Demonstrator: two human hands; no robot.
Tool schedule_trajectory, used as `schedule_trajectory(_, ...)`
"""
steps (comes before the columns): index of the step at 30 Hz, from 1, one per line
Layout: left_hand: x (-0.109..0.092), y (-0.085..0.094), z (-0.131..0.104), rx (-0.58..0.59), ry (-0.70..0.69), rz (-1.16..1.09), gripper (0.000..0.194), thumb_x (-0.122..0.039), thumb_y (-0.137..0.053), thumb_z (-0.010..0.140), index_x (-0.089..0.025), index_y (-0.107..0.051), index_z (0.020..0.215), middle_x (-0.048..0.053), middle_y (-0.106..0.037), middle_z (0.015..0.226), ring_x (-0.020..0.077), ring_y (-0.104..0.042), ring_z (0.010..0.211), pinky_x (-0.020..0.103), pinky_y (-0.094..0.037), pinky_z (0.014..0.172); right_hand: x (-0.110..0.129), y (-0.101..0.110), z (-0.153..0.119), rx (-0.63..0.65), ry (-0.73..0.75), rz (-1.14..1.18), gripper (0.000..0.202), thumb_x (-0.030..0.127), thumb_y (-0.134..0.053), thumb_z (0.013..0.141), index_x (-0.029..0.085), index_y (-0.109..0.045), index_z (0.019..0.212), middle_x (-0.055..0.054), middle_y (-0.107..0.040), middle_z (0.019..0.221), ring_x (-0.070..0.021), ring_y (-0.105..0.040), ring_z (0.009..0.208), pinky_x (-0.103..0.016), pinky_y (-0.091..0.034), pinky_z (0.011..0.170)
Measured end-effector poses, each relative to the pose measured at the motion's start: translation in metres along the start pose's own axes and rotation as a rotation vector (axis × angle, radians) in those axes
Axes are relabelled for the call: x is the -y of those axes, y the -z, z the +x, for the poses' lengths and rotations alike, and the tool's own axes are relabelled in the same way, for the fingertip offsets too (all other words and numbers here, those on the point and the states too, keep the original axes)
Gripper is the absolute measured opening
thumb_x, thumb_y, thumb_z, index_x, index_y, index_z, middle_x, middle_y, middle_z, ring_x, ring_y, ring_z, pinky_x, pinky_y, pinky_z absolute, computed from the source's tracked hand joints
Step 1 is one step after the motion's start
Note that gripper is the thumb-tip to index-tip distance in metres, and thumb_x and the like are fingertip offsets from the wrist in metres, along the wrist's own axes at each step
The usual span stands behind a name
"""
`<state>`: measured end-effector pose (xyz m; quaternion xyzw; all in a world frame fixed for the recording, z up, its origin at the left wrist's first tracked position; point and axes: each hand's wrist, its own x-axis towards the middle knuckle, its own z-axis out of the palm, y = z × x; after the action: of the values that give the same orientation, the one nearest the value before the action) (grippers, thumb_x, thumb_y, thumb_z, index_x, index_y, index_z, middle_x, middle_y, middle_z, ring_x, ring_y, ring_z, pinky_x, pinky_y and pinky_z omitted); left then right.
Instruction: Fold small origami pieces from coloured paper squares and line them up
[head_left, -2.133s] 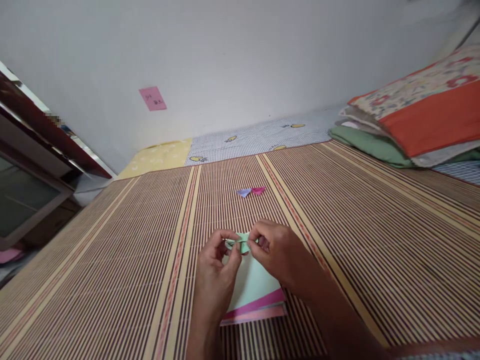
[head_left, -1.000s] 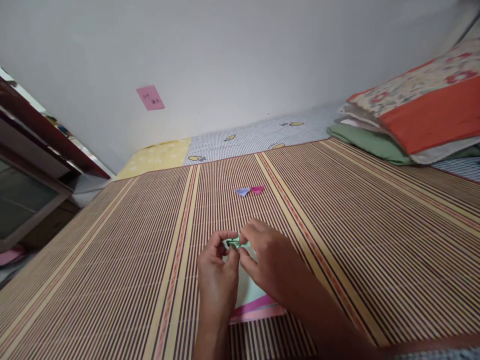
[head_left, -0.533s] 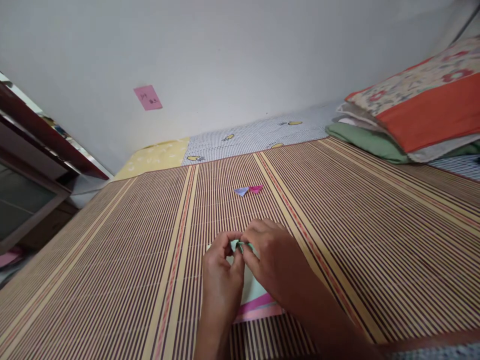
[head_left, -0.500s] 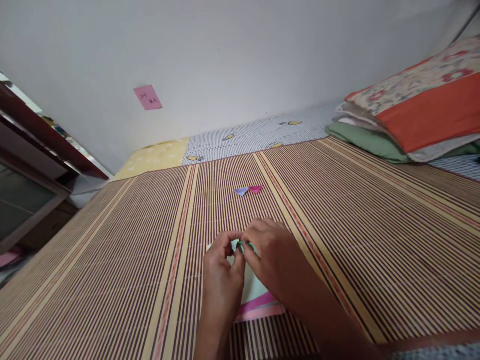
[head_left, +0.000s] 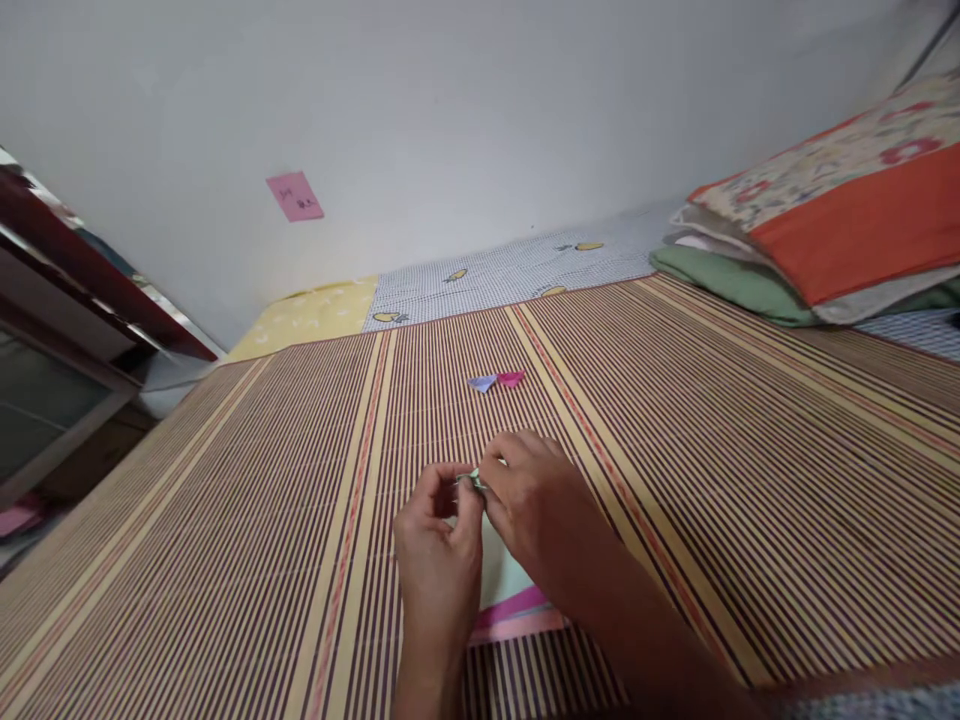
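Note:
A small piece of folded green paper (head_left: 474,479) is pinched between my two hands, mostly covered by the fingers. My left hand (head_left: 439,535) grips it at its left side with thumb and forefinger. From the right, my right hand (head_left: 536,500) closes on the other side of it. Under both hands lies a stack of coloured paper sheets (head_left: 514,606), pale green on top with magenta and pink edges showing. Farther out on the mat rest two small folded paper pieces, a light blue one (head_left: 482,383) and a magenta one (head_left: 511,379), side by side.
A striped bamboo mat (head_left: 247,500) covers the bed. Folded bedding with an orange floral pillow (head_left: 847,220) is piled at the right. A pink note (head_left: 295,196) is stuck on the white wall (head_left: 480,120). Dark furniture (head_left: 60,370) stands at the left.
Both hands have shifted slightly left and changed their hold on the green paper, which now shows less between the fingers. The blue and magenta pieces have not moved.

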<state>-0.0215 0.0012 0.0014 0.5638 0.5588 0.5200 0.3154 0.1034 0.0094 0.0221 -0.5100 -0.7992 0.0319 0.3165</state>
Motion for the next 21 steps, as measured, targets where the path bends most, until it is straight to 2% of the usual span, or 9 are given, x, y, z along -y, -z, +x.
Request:
schedule_trajectory(4, 0.002, 0.003, 0.002, -0.107, -0.012, 0.107, 0.011, -0.026, -0.062, 0.088, -0.020, -0.065, 0.079, 0.000, -0.065, 0.070, 0.0162, -0.063, 0.065, 0.027, -0.049, 0.063, -0.001, -0.001, 0.001, 0.001, 0.040, -0.039, 0.013, 0.008, -0.061, 0.091, 0.017, -0.065, 0.082, -0.005, -0.064, 0.089, -0.0237, -0.055, 0.085, -0.036, -0.037, 0.072)
schedule_trajectory(8, 0.004, 0.008, 0.004, -0.067, 0.030, 0.120, 0.012, -0.027, -0.066, 0.085, -0.020, -0.062, 0.076, -0.001, -0.061, 0.067, 0.0157, -0.060, 0.061, 0.026, -0.047, 0.060, -0.002, -0.004, 0.001, 0.020, 0.064, -0.037, 0.013, 0.009, -0.063, 0.092, 0.018, -0.064, 0.082, -0.005, -0.065, 0.093, -0.0240, -0.056, 0.089, -0.036, -0.038, 0.076)
schedule_trajectory(13, 0.006, 0.010, 0.003, -0.086, 0.022, 0.145, 0.016, -0.030, -0.062, 0.089, -0.022, -0.057, 0.076, -0.003, -0.056, 0.062, 0.0151, -0.057, 0.057, 0.025, -0.044, 0.055, -0.002, -0.005, 0.000, 0.064, 0.085, 0.009, 0.013, 0.009, -0.064, 0.092, 0.017, -0.063, 0.082, -0.005, -0.064, 0.094, -0.0231, -0.055, 0.090, -0.035, -0.039, 0.077)
schedule_trajectory(18, 0.003, 0.008, 0.001, -0.033, 0.014, 0.178, 0.008, -0.029, -0.057, 0.092, -0.023, -0.061, 0.088, -0.004, -0.056, 0.060, 0.0144, -0.052, 0.052, 0.026, -0.041, 0.054, -0.003, -0.004, -0.001, 0.052, 0.056, 0.034, 0.015, 0.008, -0.063, 0.091, 0.018, -0.062, 0.080, -0.004, -0.063, 0.089, -0.0218, -0.053, 0.087, -0.035, -0.038, 0.075)
schedule_trajectory(21, 0.004, 0.008, 0.002, 0.022, 0.038, 0.219, 0.011, -0.029, -0.053, 0.093, -0.023, -0.063, 0.094, -0.005, -0.051, 0.056, 0.0162, -0.054, 0.053, 0.026, -0.039, 0.052, -0.005, -0.004, -0.001, 0.060, 0.048, 0.052, 0.014, 0.006, -0.063, 0.090, 0.017, -0.062, 0.080, -0.004, -0.062, 0.089, -0.0218, -0.053, 0.086, -0.035, -0.037, 0.075)
